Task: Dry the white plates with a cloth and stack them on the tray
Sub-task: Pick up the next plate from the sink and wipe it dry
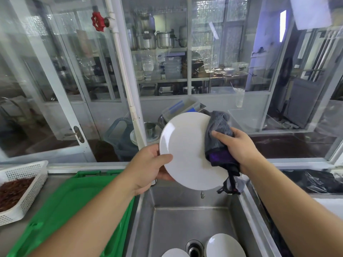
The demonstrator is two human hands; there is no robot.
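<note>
At the far left a white perforated basket (27, 184) holding dark reddish dried stuff sits on the steel counter, and just beside it lies the green tray (70, 204), bare of plates. Over the tray's right edge the left hand (148, 164) grips a white plate (187, 151) by its left rim, thumb curled over the front face and fingers hidden behind. The plate is held tilted above the steel sink (185, 219). On the plate's right edge the right hand (239, 147) clutches a grey and purple cloth (218, 134), fingers closed round the bunched fabric and pressing it against the rim. Low in the sink basin, two more white plates (224, 245) lie either side of the drain (194, 247).
</note>
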